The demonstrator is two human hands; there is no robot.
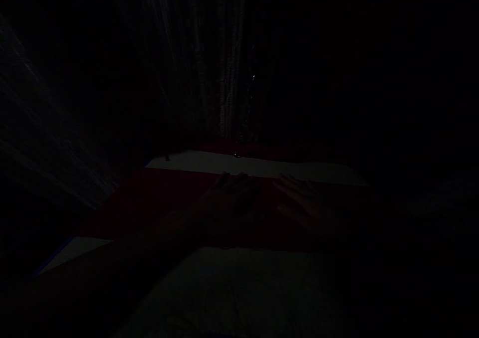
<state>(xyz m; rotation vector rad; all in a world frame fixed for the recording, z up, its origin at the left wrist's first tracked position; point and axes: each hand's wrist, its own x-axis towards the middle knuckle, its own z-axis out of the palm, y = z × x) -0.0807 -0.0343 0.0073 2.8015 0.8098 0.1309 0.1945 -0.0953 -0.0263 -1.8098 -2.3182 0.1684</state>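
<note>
Left hand and right hand lie apart, bordering a pale strip.

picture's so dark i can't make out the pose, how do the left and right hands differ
The left hand angles its fingers toward the upper right of the picture; the right hand angles its fingers toward the upper left. The left hand's forearm shows faintly, while the right hand's fades into the dark. Both are spread open over the red surface, thumbs pointing inward, with nothing visibly held.
</note>
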